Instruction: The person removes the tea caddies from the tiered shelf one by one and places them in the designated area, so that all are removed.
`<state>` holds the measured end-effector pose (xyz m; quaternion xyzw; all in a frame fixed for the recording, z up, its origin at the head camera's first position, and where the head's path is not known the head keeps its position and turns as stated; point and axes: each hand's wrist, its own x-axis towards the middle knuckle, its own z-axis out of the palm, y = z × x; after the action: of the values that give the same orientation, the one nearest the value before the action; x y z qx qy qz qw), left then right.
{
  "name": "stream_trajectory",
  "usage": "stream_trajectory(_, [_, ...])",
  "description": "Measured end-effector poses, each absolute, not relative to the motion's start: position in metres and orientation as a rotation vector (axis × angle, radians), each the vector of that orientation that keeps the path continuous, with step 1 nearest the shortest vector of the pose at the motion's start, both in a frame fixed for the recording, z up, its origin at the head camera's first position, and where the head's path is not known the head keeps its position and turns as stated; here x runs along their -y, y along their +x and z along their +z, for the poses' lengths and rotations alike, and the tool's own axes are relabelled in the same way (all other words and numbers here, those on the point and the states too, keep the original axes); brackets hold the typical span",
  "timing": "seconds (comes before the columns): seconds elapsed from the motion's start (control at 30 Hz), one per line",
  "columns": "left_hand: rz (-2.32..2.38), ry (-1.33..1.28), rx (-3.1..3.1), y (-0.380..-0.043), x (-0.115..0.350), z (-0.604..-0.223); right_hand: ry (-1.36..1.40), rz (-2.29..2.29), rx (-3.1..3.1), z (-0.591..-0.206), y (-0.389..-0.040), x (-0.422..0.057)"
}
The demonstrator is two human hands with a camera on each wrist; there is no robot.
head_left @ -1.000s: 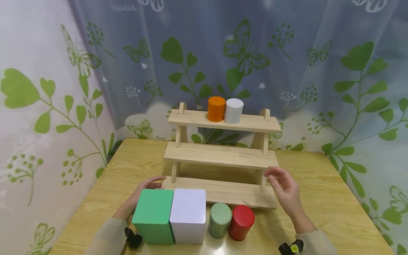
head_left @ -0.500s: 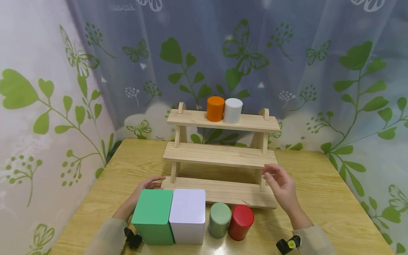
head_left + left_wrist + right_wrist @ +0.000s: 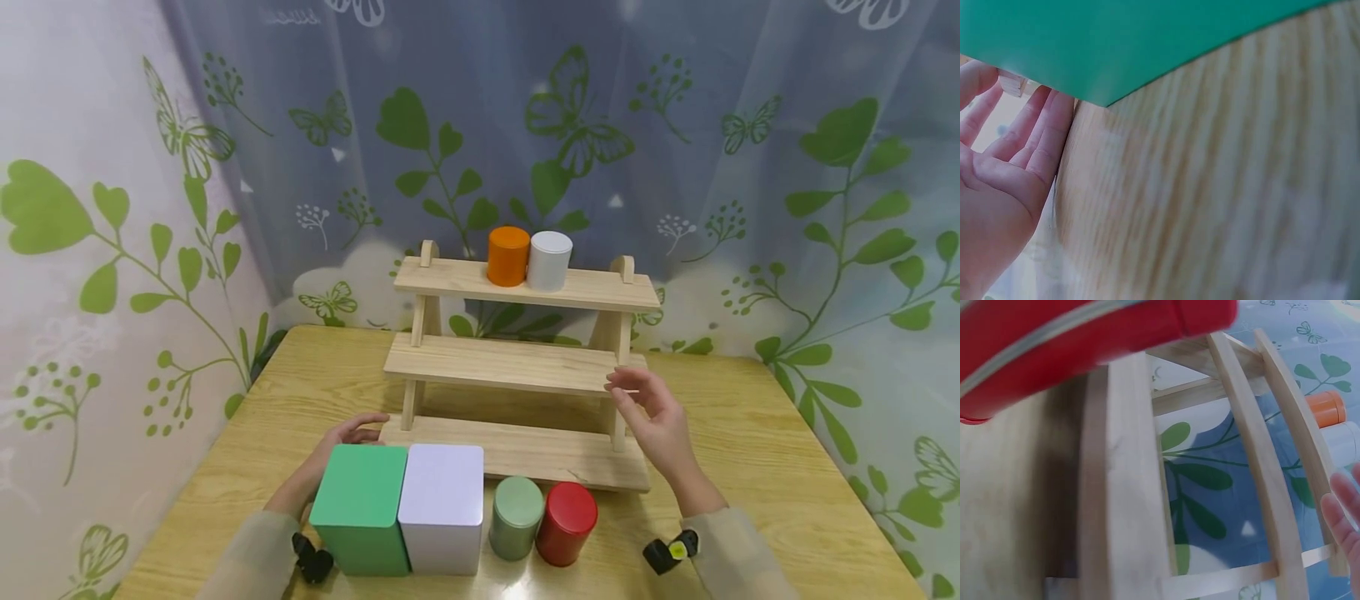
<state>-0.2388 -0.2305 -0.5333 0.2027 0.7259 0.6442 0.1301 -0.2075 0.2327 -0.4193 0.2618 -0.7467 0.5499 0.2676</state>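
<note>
Leftmost, the left hand [image 3: 339,437] is found just beside the end of the lowest tier [image 3: 558,458], fingers loosely extended, nothing held; contact cannot be confirmed. Between the hands, the wooden rack [image 3: 510,365] is set with its long axis running left to right. At the right, the right hand [image 3: 654,417] is seen against the end of the middle tier [image 3: 450,357], fingers slightly bent, nothing gripped; it is placed nearer than the left to the white canister [image 3: 549,262] on the top tier [image 3: 450,277].
</note>
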Motion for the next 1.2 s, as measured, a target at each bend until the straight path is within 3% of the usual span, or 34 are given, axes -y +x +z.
stream_trajectory(0.4, [1.853, 0.554, -2.143, -0.236, 0.229, -0.533, 0.715, 1.388, 2.049, -0.373, -0.217, -0.210])
stream_trajectory(1.2, [1.868, 0.600, -2.120, -0.235, 0.230, -0.532, 0.531, 1.457, 2.127, -0.335, -0.264, -0.188])
